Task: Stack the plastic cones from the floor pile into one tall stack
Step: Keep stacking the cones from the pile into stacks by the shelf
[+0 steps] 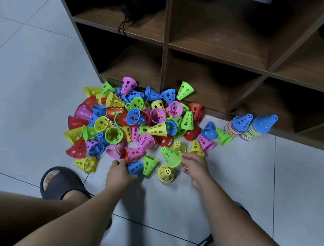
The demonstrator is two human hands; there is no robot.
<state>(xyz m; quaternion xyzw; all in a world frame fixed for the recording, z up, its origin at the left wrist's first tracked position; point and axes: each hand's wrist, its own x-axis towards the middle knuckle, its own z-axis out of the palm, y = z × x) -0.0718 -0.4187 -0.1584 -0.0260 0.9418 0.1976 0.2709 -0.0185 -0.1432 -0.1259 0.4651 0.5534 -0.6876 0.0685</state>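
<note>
My right grip [192,164] is clenched on the rim of a green cone [170,156], which is tipped on its side with the narrow end pointing away towards my other hand. My left grip [119,171] pinches a blue cone [134,167] between thumb and fingers (only its narrow end is in my hold, as far as I can see). Between the two grips another green cone [149,165] stands on the floor [29,86], and just below my right grip a yellow cone [166,173] stands upright. The loose pile [133,119] spreads out beyond both grips. Well off past my right grip, two stacks [238,124] stand side by side, each topped in blue, against the foot of the wooden shelf unit [167,41].
</note>
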